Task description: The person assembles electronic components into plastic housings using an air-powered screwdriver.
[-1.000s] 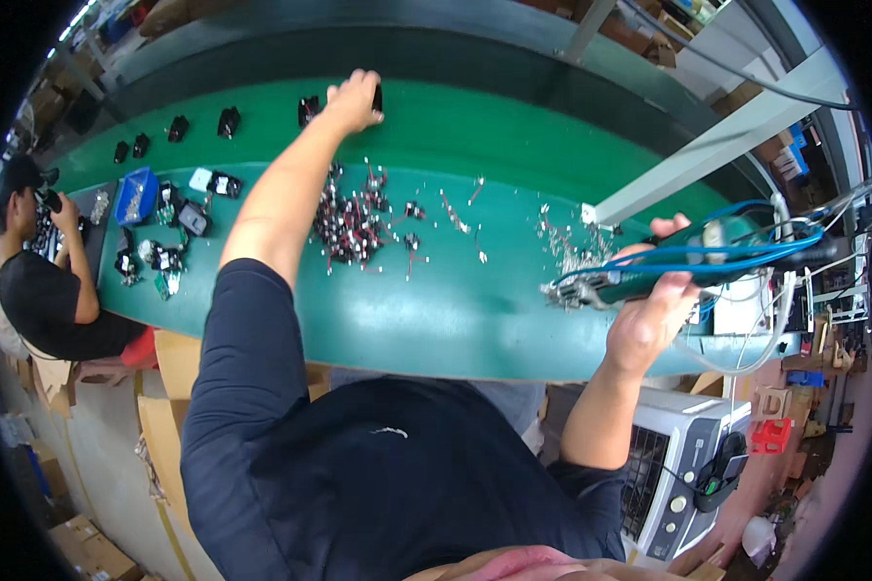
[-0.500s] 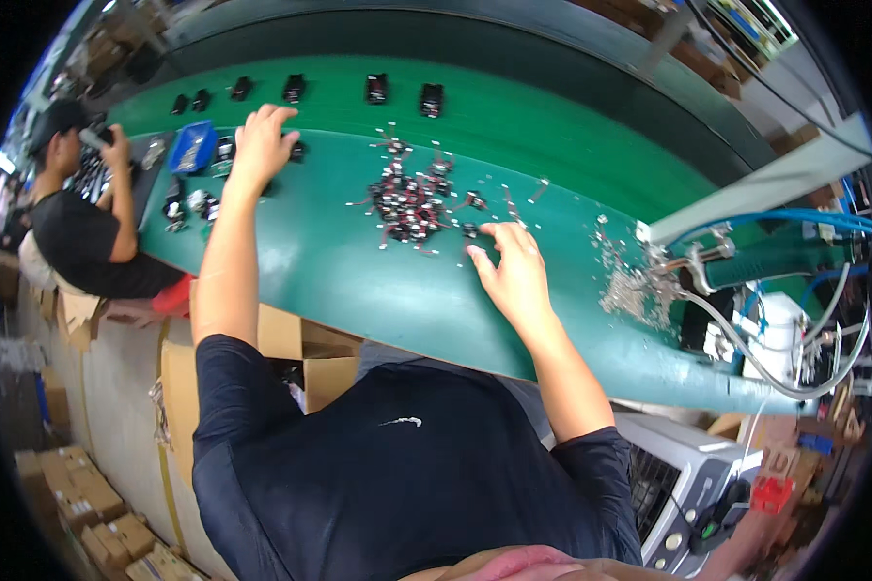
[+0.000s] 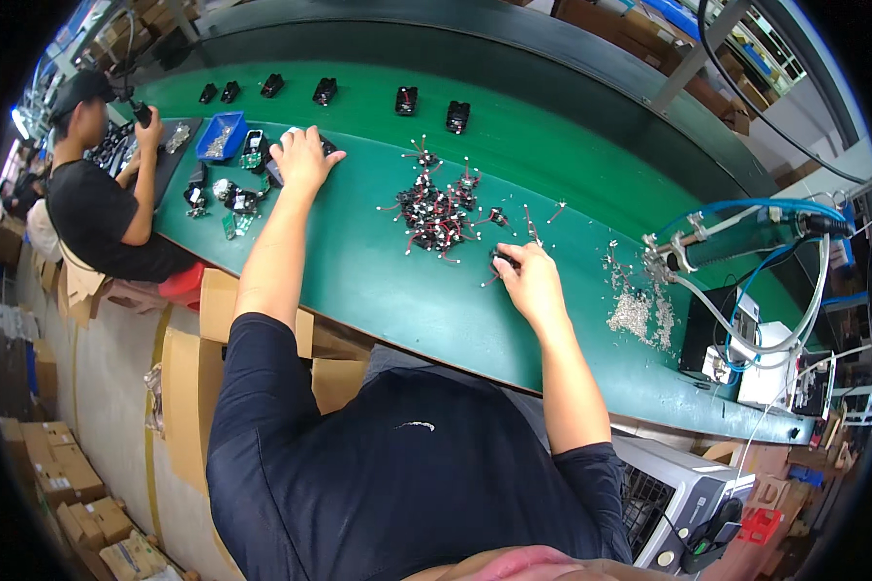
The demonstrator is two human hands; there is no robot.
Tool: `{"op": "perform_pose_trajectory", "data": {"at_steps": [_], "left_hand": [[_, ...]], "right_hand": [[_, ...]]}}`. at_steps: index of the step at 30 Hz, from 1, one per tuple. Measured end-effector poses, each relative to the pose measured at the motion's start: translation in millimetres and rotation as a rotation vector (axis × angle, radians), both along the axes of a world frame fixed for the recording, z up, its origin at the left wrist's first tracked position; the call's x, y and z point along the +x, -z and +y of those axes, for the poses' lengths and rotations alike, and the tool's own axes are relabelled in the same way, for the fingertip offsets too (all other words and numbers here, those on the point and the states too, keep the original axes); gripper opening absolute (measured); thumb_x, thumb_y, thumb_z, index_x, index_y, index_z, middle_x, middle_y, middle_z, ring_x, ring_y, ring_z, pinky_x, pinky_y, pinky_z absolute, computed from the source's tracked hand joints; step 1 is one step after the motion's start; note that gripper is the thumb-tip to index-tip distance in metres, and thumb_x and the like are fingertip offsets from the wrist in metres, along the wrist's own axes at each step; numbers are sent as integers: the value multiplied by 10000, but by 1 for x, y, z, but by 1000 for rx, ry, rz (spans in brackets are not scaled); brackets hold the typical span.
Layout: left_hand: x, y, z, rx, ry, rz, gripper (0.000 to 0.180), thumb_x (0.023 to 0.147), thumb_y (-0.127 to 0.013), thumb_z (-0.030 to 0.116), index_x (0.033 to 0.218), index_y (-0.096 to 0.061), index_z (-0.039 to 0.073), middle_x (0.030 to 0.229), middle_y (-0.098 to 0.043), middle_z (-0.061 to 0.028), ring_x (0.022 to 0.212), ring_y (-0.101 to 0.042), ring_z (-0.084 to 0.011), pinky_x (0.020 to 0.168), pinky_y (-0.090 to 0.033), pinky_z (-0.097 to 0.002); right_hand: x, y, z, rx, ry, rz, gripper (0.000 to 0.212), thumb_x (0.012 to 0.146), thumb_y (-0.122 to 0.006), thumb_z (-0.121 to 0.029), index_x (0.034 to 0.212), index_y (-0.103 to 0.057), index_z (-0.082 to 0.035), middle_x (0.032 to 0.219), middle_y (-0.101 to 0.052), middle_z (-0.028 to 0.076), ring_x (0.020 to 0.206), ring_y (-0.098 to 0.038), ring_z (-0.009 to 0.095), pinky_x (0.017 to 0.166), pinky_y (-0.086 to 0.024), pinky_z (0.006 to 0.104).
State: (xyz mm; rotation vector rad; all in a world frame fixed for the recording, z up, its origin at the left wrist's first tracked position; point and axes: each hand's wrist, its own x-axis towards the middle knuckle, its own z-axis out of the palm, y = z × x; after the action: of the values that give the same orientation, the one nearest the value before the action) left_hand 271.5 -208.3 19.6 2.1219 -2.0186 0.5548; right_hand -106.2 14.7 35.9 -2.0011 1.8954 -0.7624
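Note:
My left hand [image 3: 302, 163] reaches to the far left of the bench, its fingers and thumb curved over a dark casing [image 3: 328, 146] that it mostly hides. My right hand [image 3: 535, 283] pinches a small black part with a thin wire [image 3: 501, 259] between thumb and fingertips, just above the bench. Left of it lies a pile of small black parts with red and black wires and white ends [image 3: 436, 215]. One loose wired part [image 3: 497, 216] rests between the pile and my right hand. Tweezers or a similar thin tool [image 3: 532, 230] lie beyond my right fingers.
A blue tray of small parts [image 3: 207, 147], opened casings [image 3: 244, 198] and circuit boards lie at left. Several black casings [image 3: 406, 100] stand along the green far strip. Small metal pieces [image 3: 632, 314] lie at right, near a hose-fed fixture [image 3: 683, 254]. A co-worker [image 3: 102, 203] sits at left.
My right hand has closed on a small wired part that lay in front of its fingertips. My left hand has come down over the dark casing. The whole view has shifted slightly.

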Motion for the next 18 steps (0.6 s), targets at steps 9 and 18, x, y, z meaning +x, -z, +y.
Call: {"op": "perform_pose_trajectory", "data": {"at_steps": [9,18], "left_hand": [[24,4,39,-258,184,167,967,696,-895,542,1478,-521,114,1493,-541,-109,1384,-483,-321,1047,-378,-571],[88,8,60,-2,138,183,894,705,-924,434,1473,-558,158,1421,-597,-44,1362,-500,-294,1067,-362,-586]], "right_hand": [[-34,11,84,-53,258,-467,265,874,-795,-4,1130,-730,19,1018,-712,103,857,-723,159,796,-598,297],[-38,19,98,-33,351,-921,177,1068,-595,-75,1158,-669,57,1040,-655,95,940,-726,211,834,-626,325]]}}
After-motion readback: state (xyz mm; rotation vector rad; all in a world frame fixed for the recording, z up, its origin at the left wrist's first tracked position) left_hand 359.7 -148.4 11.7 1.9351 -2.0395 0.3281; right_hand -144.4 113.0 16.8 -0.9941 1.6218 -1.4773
